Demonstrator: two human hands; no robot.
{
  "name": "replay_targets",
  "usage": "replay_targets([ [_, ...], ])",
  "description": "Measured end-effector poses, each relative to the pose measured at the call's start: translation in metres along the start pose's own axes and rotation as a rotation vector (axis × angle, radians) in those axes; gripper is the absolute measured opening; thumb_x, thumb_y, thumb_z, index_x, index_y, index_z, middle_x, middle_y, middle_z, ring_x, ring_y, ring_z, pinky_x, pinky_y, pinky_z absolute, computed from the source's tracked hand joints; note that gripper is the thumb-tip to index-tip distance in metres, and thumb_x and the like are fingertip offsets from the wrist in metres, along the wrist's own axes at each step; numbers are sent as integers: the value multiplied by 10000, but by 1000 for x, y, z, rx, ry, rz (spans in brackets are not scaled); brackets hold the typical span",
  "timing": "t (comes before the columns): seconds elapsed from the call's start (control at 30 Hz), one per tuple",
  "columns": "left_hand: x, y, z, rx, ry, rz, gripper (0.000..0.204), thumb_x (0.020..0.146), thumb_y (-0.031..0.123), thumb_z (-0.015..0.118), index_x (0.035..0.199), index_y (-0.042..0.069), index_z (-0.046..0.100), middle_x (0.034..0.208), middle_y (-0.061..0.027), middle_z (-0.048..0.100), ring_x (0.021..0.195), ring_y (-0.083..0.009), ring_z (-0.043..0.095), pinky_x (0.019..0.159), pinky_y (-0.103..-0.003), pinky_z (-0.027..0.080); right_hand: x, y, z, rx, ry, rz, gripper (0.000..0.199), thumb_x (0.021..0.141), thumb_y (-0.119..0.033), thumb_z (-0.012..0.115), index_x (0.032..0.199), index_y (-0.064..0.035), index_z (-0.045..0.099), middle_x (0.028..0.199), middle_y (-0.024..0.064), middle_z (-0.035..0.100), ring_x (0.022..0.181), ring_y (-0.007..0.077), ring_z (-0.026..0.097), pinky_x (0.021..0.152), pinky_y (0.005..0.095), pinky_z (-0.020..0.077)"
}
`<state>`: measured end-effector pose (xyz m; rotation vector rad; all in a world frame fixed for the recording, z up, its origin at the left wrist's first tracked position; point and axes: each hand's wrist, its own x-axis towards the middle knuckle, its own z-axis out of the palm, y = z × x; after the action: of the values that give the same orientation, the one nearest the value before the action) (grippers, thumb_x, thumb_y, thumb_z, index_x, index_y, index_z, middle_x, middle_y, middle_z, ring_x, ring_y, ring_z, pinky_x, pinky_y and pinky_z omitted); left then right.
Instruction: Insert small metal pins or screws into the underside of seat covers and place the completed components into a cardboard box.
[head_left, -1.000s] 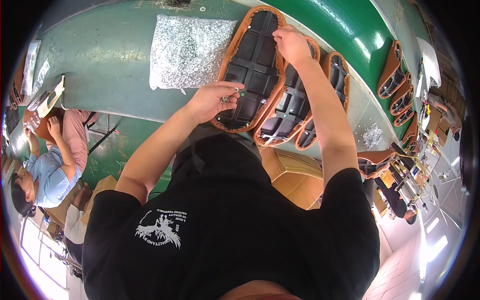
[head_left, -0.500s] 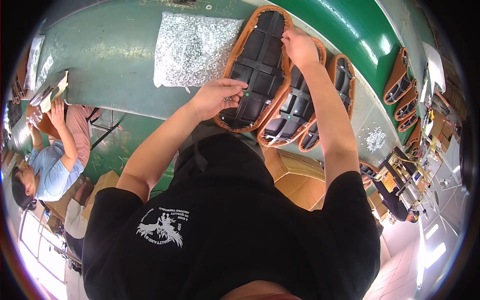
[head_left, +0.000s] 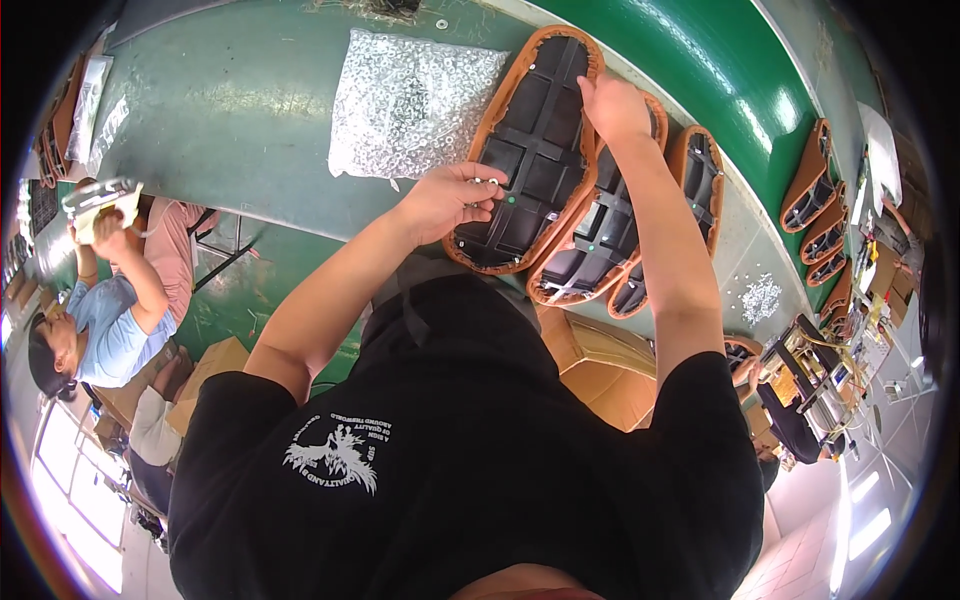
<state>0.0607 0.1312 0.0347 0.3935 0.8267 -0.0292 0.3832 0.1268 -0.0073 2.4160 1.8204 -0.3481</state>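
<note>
An oval pad (head_left: 520, 165) with a ribbed black plastic back and brown covering gathered round its edge lies in front of me. My left hand (head_left: 458, 203) hovers over its lower left side, fingers curled round a few small shiny metal washers (head_left: 492, 182). At the pad's upper right rim, my right hand (head_left: 615, 108) is closed, its thumb and fingertips touching the edge; whatever they pinch is hidden. Left of the pad, a clear plastic bag (head_left: 410, 105) bulges with many small ring-shaped pieces. Two similar pads (head_left: 592, 245) (head_left: 700, 185) lie to the right, partly under my right forearm.
Small white pieces (head_left: 762, 300) are heaped at the right of the green table (head_left: 240, 110). More brown pads (head_left: 808, 190) lie beyond the bright green strip (head_left: 690, 60). An open cardboard box (head_left: 600, 365) stands below the table edge. A person in blue (head_left: 120, 320) works at left.
My right hand has slid slightly down the pad's right rim. My left hand stays by the pad's left side, with its washers raised nearer the fingertips. The whole view has shifted a little.
</note>
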Motion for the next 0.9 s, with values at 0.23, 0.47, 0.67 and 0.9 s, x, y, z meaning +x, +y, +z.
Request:
replay_targets([
  [0.23,-1,-4,-5,7,51,-11,211,999,188,669,1127,22,656,934,-23,660,800,-97,606,769,-283,554,-2,-18,-25,-112,-179,85,479,1040,-429,457,943,-29,703,881,200,733,781,376,725,723,482,593],
  [0.47,1,-2,-2,57,59,-40,260,1009,309,661,1003,49,665,837,6,611,734,-89,562,681,-267,503,-22,-4,-16,89,87,-96,240,911,-226,609,1001,-16,683,1017,198,690,959,349,708,814,445,585],
  [0.67,1,-2,1,30,79,-35,236,1028,273,627,1038,41,672,834,10,613,715,-88,556,683,-269,505,-23,-4,-33,-118,-369,4,203,839,-90,612,1022,-27,674,1125,171,678,1005,343,692,869,440,573],
  [0.9,7,-1,6,9,87,-25,195,1024,235,625,1053,50,676,844,7,626,705,-87,561,676,-257,510,-54,-28,-41,477,14,-52,241,860,-91,648,1089,-38,698,995,133,693,908,286,690,815,384,568],
])
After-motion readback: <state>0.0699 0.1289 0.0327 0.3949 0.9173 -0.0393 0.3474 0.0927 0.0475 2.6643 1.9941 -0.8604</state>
